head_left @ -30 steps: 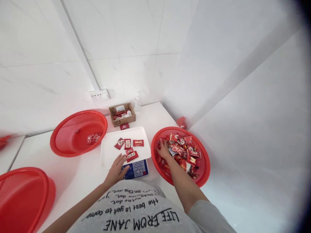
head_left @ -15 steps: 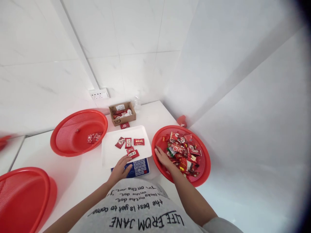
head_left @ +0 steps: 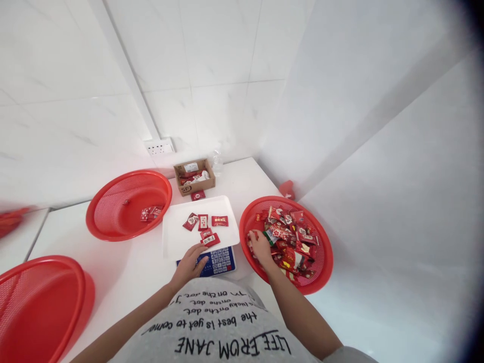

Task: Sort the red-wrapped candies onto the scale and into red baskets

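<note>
My left hand lies with its fingers stretched out at the near edge of a white tray, over the blue keypad of a scale. Several small red packets lie on the tray, one of them a red packet close to my left fingertips. My right hand is inside the right red basket, at its left side, with fingers curled down among many red snack packets. What those fingers hold, if anything, is hidden.
Another red basket with a few packets stands left of the tray, and a third red basket at the near left. Behind the tray are a cardboard box and a loose red packet. A wall socket strip is above.
My right hand has moved from the basket's left rim further in, and its fingers have curled among the packets. My left hand stays by the tray. The view has shifted slightly.
</note>
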{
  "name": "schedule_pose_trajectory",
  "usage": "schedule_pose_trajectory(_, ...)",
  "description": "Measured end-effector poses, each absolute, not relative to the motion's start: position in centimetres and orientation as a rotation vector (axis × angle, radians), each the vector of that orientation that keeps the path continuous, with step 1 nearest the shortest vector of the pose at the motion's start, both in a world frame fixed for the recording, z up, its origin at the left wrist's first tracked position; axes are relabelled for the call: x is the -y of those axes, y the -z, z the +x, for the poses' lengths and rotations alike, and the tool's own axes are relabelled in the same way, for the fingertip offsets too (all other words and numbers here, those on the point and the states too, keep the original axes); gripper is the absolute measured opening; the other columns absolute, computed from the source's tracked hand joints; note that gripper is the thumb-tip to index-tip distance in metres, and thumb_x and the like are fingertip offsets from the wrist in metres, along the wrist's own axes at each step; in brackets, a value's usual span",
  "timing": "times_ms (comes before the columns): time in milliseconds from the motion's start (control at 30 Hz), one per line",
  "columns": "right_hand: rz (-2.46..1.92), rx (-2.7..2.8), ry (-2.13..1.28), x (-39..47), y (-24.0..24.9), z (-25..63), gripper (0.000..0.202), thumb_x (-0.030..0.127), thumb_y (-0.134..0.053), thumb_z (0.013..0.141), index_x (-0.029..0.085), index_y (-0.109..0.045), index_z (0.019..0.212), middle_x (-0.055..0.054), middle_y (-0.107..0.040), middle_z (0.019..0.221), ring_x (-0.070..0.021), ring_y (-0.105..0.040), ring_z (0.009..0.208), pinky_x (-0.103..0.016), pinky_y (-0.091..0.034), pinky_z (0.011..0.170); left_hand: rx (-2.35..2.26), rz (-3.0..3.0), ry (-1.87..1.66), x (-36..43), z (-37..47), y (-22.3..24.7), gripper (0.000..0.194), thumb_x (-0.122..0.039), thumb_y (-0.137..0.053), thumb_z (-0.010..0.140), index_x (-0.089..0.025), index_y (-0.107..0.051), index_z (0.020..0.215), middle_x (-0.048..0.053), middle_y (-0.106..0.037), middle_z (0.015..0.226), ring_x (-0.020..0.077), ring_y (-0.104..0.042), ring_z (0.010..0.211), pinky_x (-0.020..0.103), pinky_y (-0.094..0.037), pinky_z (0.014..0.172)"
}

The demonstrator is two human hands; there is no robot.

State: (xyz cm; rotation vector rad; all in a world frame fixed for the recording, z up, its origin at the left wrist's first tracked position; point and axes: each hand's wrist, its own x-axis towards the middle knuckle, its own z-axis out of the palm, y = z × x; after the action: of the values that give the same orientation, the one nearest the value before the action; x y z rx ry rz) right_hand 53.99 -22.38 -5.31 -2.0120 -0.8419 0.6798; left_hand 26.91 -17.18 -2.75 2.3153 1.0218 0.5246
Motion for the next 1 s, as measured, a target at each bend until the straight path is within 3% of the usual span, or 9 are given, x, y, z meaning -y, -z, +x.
schedule_pose_trajectory(167,-1.896,0.760,-0.536,21.2,1.8,54.1,0.042,0.053,-0.041,0.079,0.018,-0.059,0.092,-0.008,-0.067,0.090,-0.0203,-0.060,0.082,-0.032,-0.043,0.076,-1.009,2.321,-0.538,17.2,26.8,3.0,0.031,-0.037,-0.042,0.086,-0.020,-0.058,0.107,0.009,-0.060,0.112,0.0205,-0.054,0.109,0.038,-0.046,0.093)
schedule_pose_trajectory(267,-1.755,0.844,-0.672,19.6,0.3,52.6,0.036,0.051,-0.050,0.076,0.018,-0.060,0.088,-0.006,-0.067,0.086,-0.0187,-0.060,0.078,-0.030,-0.045,0.073,-1.011,2.331,-0.539,17.2,26.8,3.0,0.032,-0.038,-0.040,0.087,-0.020,-0.057,0.107,0.010,-0.059,0.113,0.0207,-0.054,0.110,0.039,-0.046,0.093)
schedule_pose_trajectory(433,-1.666,0.856,-0.905,17.4,1.0,50.2,0.037,0.050,-0.054,0.072,0.018,-0.059,0.091,-0.005,-0.067,0.086,-0.0185,-0.061,0.078,-0.029,-0.047,0.069,-1.017,2.344,-0.520,17.2,26.8,2.7,0.031,-0.037,-0.041,0.087,-0.020,-0.057,0.108,0.010,-0.058,0.114,0.0202,-0.052,0.111,0.037,-0.045,0.095)
schedule_pose_trajectory(633,-1.688,0.831,-0.840,17.9,1.6,50.7,0.037,0.047,-0.052,0.074,0.018,-0.060,0.095,-0.007,-0.067,0.092,-0.0194,-0.061,0.083,-0.031,-0.048,0.073,-1.100,2.375,-0.402,17.1,25.9,3.0,0.035,-0.037,-0.039,0.088,-0.022,-0.053,0.117,0.009,-0.054,0.122,0.0208,-0.049,0.116,0.038,-0.044,0.095)
schedule_pose_trajectory(800,-1.719,0.820,-0.718,20.5,1.5,51.0,0.039,0.047,-0.049,0.077,0.017,-0.059,0.099,-0.010,-0.065,0.100,-0.0216,-0.060,0.091,-0.036,-0.046,0.082,-1.010,2.558,-0.346,16.6,27.2,3.0,0.044,-0.037,-0.043,0.086,-0.020,-0.046,0.127,0.012,-0.044,0.135,0.0274,-0.033,0.129,0.047,-0.033,0.103)
schedule_pose_trajectory(1000,-1.795,0.870,-0.690,23.3,2.4,49.5,0.043,0.048,-0.047,0.079,0.016,-0.057,0.106,-0.011,-0.064,0.105,-0.0230,-0.059,0.096,-0.038,-0.044,0.088,-0.943,2.690,-0.084,15.1,30.7,1.9,0.061,-0.038,-0.051,0.083,-0.028,-0.029,0.139,0.006,-0.029,0.146,0.0302,-0.016,0.136,0.053,-0.019,0.107)
